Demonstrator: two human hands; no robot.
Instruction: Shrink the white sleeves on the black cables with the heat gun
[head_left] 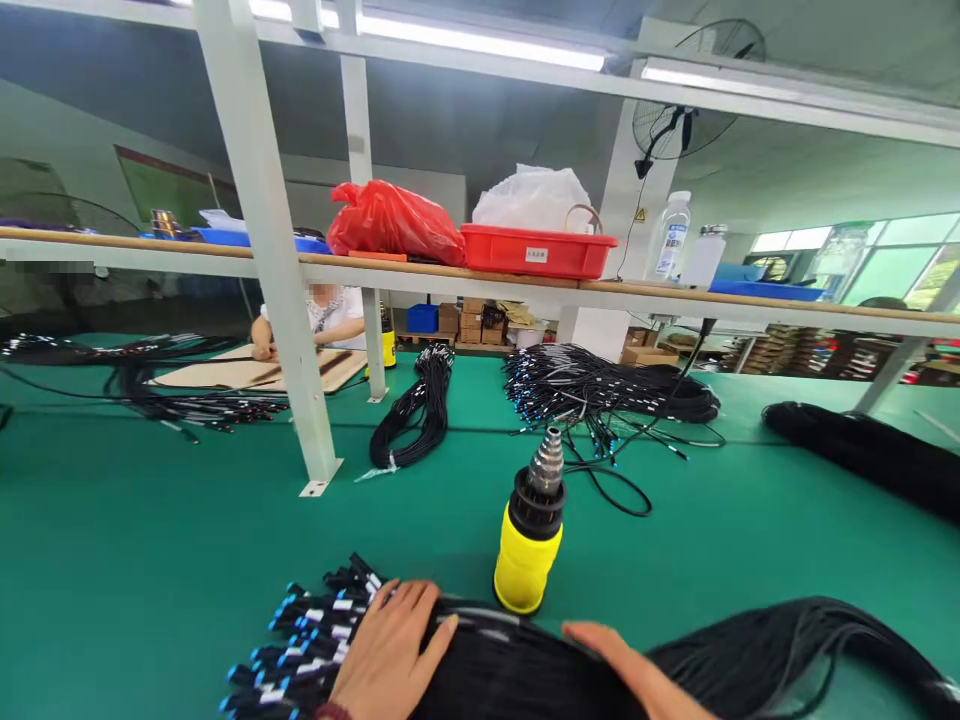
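Our left hand (390, 650) lies flat, fingers spread, palm pressed on the black cable bundle (525, 670); nothing pinched. Our right hand (630, 672) also rests open on the same bundle, fingers extended, not closed around it. Just left of our left hand fan out the bundle's blue-tipped connector ends (300, 640). Just beyond and between both hands stands a yellow heat gun (529, 540), nozzle up, its base touching the bundle's far edge. All on the green table (150, 540).

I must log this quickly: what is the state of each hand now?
Left hand: open, flat on the black cable bundle.
Right hand: open, resting on the same bundle, holding nothing.
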